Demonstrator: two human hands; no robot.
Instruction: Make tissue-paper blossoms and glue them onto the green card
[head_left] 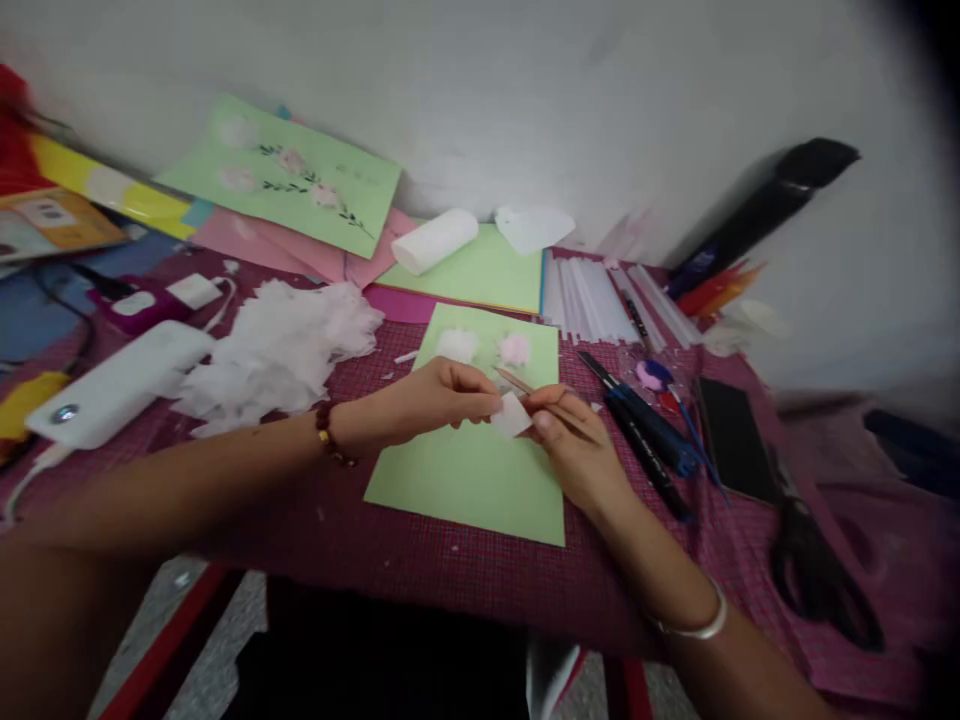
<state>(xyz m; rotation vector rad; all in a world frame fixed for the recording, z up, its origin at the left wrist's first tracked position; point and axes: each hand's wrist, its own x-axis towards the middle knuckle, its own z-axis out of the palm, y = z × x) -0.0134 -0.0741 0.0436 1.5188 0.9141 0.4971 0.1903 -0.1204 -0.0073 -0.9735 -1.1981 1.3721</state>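
Over a light green sheet [472, 480], my left hand [435, 402] pinches one corner of a small white square of thin paper [511, 415]. My right hand [581, 450] has a thin pointed wooden stick [551, 403] between its fingers, the tip aimed left just above the square. The right fingertips also meet the square's right edge. Behind my hands, a white fluffy tuft [457, 346] and a pink one [515, 349] sit on the upper part of the sheet.
Left lie a heap of white paper pieces [277, 340] and a white power bank [120, 385]. Right are a black marker [649, 455], a blue cutter [652, 425], a phone [736, 438] and scissors [817, 560]. Behind stand a flower card [300, 185], a white roll [435, 240] and clear sticks [592, 300].
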